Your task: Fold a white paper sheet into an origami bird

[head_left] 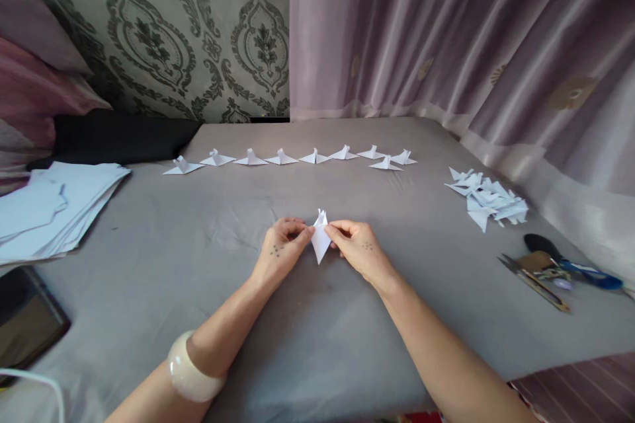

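Observation:
Both my hands meet over the middle of a grey bed sheet [317,344]. My left hand [282,246] and my right hand [358,249] each pinch one side of a small folded white paper piece [320,238], which stands pointed between my fingertips just above the sheet. A white bangle [191,370] sits on my left wrist. Behind my hands, a row of several finished folded paper figures [292,158] lies across the sheet.
A stack of white paper sheets [49,208] lies at the left. A heap of paper offcuts [489,201] sits at the right, with scissors [536,281] and a blue-handled tool [575,268] nearer. A dark tablet [24,324] lies at the lower left. Curtains hang behind.

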